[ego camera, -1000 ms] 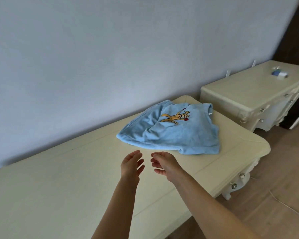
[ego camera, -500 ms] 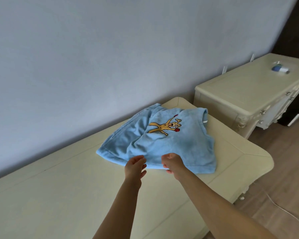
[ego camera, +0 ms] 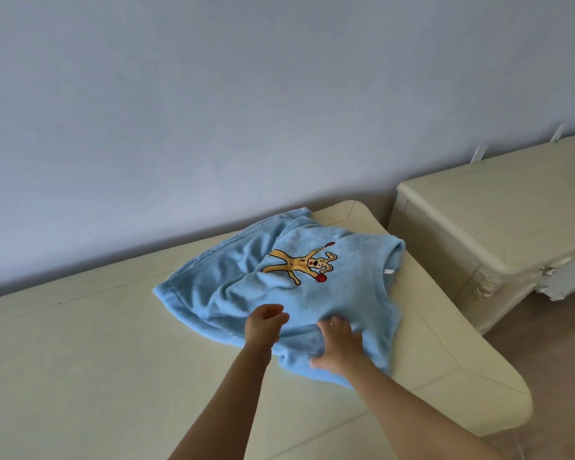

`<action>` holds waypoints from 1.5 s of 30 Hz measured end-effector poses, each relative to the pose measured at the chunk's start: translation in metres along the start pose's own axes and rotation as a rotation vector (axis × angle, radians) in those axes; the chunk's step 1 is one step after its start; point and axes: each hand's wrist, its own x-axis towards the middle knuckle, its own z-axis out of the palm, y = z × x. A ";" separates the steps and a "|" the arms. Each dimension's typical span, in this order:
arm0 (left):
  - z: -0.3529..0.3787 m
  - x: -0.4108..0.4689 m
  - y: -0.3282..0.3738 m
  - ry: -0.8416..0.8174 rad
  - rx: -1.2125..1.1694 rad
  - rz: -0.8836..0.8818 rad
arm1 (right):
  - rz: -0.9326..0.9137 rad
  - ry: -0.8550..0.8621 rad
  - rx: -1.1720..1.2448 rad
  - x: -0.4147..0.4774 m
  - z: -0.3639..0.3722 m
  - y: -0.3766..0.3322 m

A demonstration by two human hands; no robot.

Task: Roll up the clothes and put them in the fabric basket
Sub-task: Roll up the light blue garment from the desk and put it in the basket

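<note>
— While the top (ego camera: 346, 277) lies rumpled at the table's (ego camera: 80, 360) right end, close to the wall (ego camera: 213, 94), both grips sit at its near hem. Which one has cloth?
— The right grip (ego camera: 337, 346) bunches a fold between thumb and fingers. The left grip (ego camera: 264, 327) is curled at the edge; whether it holds fabric cannot be told.
— What could go wrong?
— Rolled as it lies, the top would likely trap its creases and the layer tucked under its left side, giving a lopsided roll that springs open. It also sits near the table's corner; a hard tug rightward could drag it over the edge. No basket is in view.
</note>
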 end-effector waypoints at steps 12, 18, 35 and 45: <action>0.049 -0.018 0.022 -0.106 0.387 0.152 | -0.198 0.077 0.216 0.023 -0.056 0.036; 0.051 -0.029 0.072 0.006 0.950 0.563 | -0.345 0.122 0.511 0.018 -0.154 0.007; -0.039 -0.088 0.221 0.408 0.184 0.664 | -0.510 0.204 0.642 -0.002 -0.234 -0.005; -0.065 -0.115 0.224 0.557 0.354 1.063 | -0.601 0.316 0.735 -0.026 -0.300 -0.085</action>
